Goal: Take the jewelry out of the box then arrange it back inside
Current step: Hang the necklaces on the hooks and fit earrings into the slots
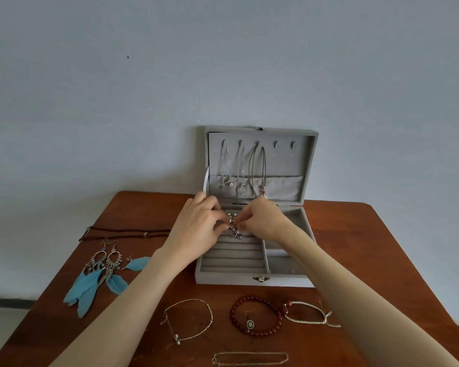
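On brown table (355, 234) by pale wall (143, 75), both hands (196, 226) pinching small ring (231, 220)

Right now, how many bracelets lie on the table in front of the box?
4: thin silver chain bracelet, red bead bracelet, white braided cord bracelet, fine chain bracelet nearest the camera. The arms may hide others.

Occlusions and unresolved detail, head view.
The small metal piece (231, 220) between the fingertips is too small to be identified. The ring rolls' upper rows are covered by the left hand (196, 229) and right hand (263, 221). The dark cord necklace (122, 232) is partly hidden behind the left hand. The chain bracelet (249, 358) is nearly cut by the bottom edge.
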Demonstrator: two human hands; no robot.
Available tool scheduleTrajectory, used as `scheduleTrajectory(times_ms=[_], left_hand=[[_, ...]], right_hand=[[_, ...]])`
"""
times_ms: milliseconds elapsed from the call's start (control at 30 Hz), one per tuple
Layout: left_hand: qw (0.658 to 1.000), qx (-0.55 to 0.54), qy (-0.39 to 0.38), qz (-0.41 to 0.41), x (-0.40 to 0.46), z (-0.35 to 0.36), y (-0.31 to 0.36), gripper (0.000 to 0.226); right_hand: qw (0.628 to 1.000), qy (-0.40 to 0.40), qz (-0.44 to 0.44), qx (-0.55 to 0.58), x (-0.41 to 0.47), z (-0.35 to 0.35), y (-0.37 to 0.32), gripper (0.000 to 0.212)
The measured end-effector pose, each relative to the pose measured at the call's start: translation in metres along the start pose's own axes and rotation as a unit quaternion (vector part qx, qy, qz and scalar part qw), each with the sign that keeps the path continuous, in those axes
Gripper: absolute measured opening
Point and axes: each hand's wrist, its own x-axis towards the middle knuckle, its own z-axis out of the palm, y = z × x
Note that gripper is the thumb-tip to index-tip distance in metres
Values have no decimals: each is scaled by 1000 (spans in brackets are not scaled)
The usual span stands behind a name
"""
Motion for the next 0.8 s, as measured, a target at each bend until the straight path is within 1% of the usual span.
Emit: scheduleTrajectory(times_ms=[100,200,400,600,800], left_hand=[[1000,4,15,-17,-5,2,1,10],[1000,0,20,-19,-7,3,4,9],[999,4,26,-21,-9,4,9,12],[1000,6,18,-24,-10,4,11,12],[999,12,16,-49,-13,5,14,23]], right_hand=[[1000,7,1,-17,1,2,-1,19],[999,31,2,-40,1,5,0,15],[998,53,10,-39,1,7,3,10],[997,69,0,-42,0,11,5,10],[992,96,-39,-77,-10,15,8,17]])
